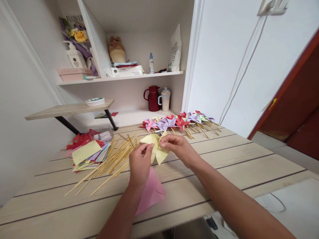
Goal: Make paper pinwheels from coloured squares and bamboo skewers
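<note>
Yellow paper pinwheel (156, 146) sits pinched between the left hand (140, 163) and right hand (177, 146), fingertips closed on its folded centre. Light and easily creased, it looks best held there; bamboo sticks (109, 162) lie just left.

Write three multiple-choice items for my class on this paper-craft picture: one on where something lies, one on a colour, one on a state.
1. Where do the loose wooden sticks lie?
A. On the upper shelf
B. On the table, left of the hands
C. Inside the red jug

2. What colour is the folded paper held between the hands?
A. Yellow
B. Green
C. Black

3. How is the pink sheet placed?
A. Pinned to the wall
B. Fixed on a stick
C. Flat on the table, under the left forearm

Answers:
1 B: the sticks fan out beside the stack of coloured paper.
2 A: the left hand and right hand pinch a pale yellow piece with their fingers.
3 C: it lies on the boards, with no stick attached.
</note>
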`<state>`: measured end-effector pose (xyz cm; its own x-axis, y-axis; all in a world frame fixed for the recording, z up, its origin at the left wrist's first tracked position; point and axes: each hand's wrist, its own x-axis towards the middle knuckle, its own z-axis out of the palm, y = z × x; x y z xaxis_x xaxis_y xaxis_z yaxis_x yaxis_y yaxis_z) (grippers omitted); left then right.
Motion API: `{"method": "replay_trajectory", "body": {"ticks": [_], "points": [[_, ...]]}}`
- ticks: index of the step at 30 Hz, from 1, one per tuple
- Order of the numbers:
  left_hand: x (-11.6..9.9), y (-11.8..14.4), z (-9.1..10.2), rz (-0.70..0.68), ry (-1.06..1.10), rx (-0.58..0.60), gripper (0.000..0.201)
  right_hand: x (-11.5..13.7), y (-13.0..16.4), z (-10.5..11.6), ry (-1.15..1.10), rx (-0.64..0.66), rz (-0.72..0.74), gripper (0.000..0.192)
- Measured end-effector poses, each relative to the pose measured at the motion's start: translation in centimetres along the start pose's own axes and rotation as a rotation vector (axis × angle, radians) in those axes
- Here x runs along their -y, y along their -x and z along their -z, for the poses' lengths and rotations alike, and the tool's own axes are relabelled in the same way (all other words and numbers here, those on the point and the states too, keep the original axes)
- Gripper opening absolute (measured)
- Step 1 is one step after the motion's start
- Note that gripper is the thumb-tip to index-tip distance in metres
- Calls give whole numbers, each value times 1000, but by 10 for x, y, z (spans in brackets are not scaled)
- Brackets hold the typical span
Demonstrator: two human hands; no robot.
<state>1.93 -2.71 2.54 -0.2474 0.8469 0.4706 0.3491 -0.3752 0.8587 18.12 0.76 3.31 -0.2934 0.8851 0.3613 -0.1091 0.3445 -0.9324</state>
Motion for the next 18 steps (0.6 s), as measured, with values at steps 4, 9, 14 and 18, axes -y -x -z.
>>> {"method": "replay_trajectory", "body": {"ticks": [4,9,14,18], "points": [[-2,1,-1,-34,2,11,22,-1,1,0,8,44,-27,18],[-5,3,-2,-55,22,31,21,-3,1,0,28,20,-15,19],[-7,3,-2,-60,30,47,22,-2,1,-1,57,-15,-16,20],[-8,4,-3,-41,36,55,23,-3,1,-1,53,-38,-49,21]]}}
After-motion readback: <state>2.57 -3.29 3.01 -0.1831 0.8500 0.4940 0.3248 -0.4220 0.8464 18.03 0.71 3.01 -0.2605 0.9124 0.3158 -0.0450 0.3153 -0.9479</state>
